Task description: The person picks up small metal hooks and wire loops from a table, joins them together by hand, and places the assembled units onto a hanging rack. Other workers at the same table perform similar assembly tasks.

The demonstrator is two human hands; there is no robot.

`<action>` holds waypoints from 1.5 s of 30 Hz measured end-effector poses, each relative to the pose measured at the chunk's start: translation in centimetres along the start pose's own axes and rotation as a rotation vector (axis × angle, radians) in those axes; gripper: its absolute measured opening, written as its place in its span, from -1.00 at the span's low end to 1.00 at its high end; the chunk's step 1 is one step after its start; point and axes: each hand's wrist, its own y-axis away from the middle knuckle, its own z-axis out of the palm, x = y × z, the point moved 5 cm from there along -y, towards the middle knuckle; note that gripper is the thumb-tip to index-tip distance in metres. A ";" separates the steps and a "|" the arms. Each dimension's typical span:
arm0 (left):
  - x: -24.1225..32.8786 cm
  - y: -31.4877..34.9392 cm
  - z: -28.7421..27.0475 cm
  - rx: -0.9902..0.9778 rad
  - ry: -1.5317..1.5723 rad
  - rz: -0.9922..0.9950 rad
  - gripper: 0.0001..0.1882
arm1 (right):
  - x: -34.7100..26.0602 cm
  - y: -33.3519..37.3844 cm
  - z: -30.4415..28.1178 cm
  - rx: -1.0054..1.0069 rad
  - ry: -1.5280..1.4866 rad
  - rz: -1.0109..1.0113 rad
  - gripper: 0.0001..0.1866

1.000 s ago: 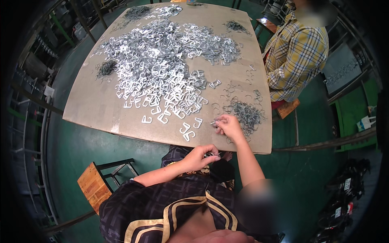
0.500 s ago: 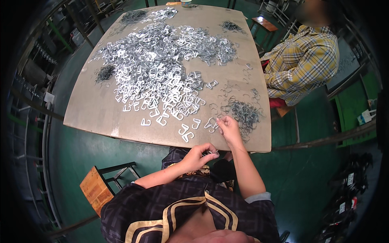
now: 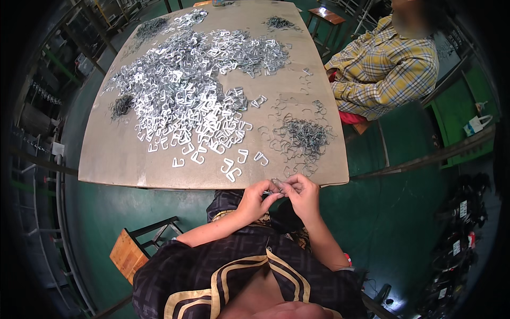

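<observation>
My two hands meet at the table's front edge. My left hand is closed, its thumb and fingers around a small metal piece, mostly hidden, whose kind I cannot make out. Against it, my right hand pinches what looks like a thin curved wire clip. Just beyond them on the table lie a few loose silver metal hooks, shaped like flat carabiner bodies. A tangled pile of thin grey wire clips spreads beyond my right hand. The large heap of silver hooks covers the table's middle and left.
Smaller dark wire piles lie at the far left, left edge and far right of the brown table. A person in a yellow plaid shirt sits at the right side. A wooden stool stands at my left.
My right hand has come back from the edge of the wire pile to my left hand, and their fingertips now meet. The whole view has shifted slightly.
</observation>
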 end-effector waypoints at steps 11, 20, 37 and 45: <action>-0.4 0.4 1.0 -0.143 -0.150 -0.028 -0.85 | -1.2 1.9 -1.2 -0.076 0.087 -0.098 -0.89; 0.2 0.2 1.8 -0.188 -0.195 0.016 -0.84 | -0.5 2.8 -1.8 -0.017 0.116 -0.170 -0.86; -2.9 -10.1 3.0 -0.383 -1.109 0.539 -0.84 | -0.6 4.6 -2.4 0.053 0.291 -0.200 -0.85; -2.7 -11.4 5.1 -0.537 -1.354 0.555 -0.85 | 0.5 4.1 -2.7 0.099 0.208 -0.115 -0.89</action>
